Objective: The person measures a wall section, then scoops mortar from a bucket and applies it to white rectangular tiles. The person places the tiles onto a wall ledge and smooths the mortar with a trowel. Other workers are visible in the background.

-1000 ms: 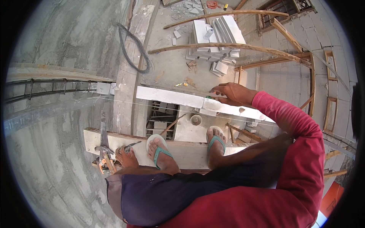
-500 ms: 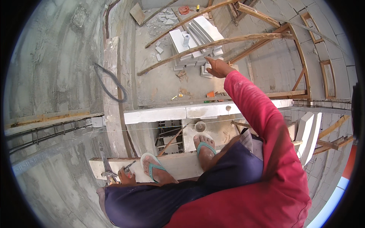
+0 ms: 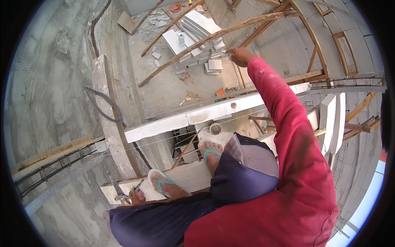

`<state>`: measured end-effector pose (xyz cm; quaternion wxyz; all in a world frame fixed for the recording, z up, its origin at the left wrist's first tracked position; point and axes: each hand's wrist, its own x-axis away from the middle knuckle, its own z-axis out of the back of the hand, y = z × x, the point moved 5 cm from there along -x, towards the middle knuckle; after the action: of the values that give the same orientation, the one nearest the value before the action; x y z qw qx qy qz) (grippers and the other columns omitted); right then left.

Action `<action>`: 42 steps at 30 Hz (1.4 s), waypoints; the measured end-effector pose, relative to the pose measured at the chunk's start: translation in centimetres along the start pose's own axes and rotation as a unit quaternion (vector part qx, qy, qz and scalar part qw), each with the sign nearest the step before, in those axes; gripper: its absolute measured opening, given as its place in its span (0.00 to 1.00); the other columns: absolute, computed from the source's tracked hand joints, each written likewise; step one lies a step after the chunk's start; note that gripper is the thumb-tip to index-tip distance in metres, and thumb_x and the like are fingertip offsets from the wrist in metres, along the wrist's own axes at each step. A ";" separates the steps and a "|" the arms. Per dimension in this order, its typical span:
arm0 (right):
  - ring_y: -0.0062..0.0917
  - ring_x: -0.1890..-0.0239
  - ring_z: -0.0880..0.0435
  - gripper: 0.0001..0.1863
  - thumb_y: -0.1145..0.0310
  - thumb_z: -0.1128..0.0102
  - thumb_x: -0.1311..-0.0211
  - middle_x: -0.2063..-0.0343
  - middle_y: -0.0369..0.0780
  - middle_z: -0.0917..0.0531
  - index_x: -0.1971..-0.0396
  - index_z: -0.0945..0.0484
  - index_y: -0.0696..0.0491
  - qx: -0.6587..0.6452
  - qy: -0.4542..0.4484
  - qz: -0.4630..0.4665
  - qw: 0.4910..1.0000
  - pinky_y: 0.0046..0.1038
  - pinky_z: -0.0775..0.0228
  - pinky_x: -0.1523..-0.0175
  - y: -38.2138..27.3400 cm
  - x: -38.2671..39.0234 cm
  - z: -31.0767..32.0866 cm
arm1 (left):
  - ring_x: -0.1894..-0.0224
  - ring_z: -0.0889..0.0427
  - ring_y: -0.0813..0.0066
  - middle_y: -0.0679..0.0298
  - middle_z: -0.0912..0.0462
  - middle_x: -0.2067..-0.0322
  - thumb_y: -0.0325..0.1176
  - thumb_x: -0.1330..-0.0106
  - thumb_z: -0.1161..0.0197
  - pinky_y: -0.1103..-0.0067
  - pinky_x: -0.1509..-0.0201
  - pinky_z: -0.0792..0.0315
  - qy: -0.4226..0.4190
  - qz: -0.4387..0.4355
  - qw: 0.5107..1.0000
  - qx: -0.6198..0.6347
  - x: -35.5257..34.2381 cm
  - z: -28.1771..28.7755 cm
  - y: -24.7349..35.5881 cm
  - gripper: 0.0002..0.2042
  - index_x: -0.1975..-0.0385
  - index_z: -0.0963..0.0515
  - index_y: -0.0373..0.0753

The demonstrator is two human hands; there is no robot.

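Observation:
My left hand (image 3: 136, 196) is low on the left, at the pale board (image 3: 189, 173) under my sandalled feet, with fingers curled round a small object I cannot make out. A metal tool (image 3: 120, 195) lies beside it. My right hand (image 3: 240, 56) is raised at the end of my red sleeve, fingers partly bent and apart with the index outstretched, seen against the room below, right of the stacked white blocks (image 3: 191, 31). A narrow white block wall (image 3: 160, 128) crosses in front of me, with a thin string running along it.
A concrete-smeared post (image 3: 111, 127) and grey cable coil (image 3: 98, 96) are on the left, with rebar along the wall. Bent timbers (image 3: 247, 25) span the space ahead. An opening with a bucket (image 3: 214, 128) lies below my feet. White slabs (image 3: 327, 115) stand at right.
My right hand has risen from the white block wall to a raised, outstretched position. My right knee has come up. The view has shifted and tilted; my left hand stays beside the tool.

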<state>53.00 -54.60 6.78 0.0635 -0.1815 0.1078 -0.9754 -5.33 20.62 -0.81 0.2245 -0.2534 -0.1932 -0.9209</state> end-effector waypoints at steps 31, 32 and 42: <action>0.45 0.52 0.19 0.27 0.69 0.43 0.27 0.57 0.49 0.21 0.30 0.30 0.52 -0.357 0.209 -0.098 0.905 0.44 0.27 0.44 -11.1 29.0 -13.7 | 0.36 0.25 0.35 0.42 0.29 0.38 0.30 0.54 0.20 0.52 0.32 0.28 -0.107 0.098 0.967 -0.209 -6.8 1.3 9.1 0.47 0.29 0.38 0.42; 0.44 0.50 0.21 0.28 0.70 0.42 0.29 0.54 0.49 0.23 0.30 0.30 0.52 -0.342 0.175 -0.108 0.917 0.44 0.28 0.42 -10.9 31.1 -15.0 | 0.36 0.25 0.35 0.42 0.29 0.38 0.30 0.54 0.20 0.51 0.32 0.28 -0.107 0.101 0.966 -0.211 -6.6 1.5 8.9 0.47 0.30 0.38 0.42; 0.64 0.23 0.46 0.45 0.52 0.36 0.30 0.25 0.63 0.43 0.21 0.44 0.57 -0.115 0.005 -0.321 0.940 0.58 0.49 0.21 -8.0 48.9 -23.2 | 0.37 0.24 0.35 0.41 0.29 0.38 0.30 0.54 0.20 0.51 0.32 0.27 -0.113 0.118 0.965 -0.207 -6.2 2.8 7.9 0.47 0.31 0.38 0.41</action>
<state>-1.56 -50.46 4.14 -0.2752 -0.2073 0.1558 -0.9257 4.55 17.35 -0.09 0.2514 -0.4175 0.0088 -0.8732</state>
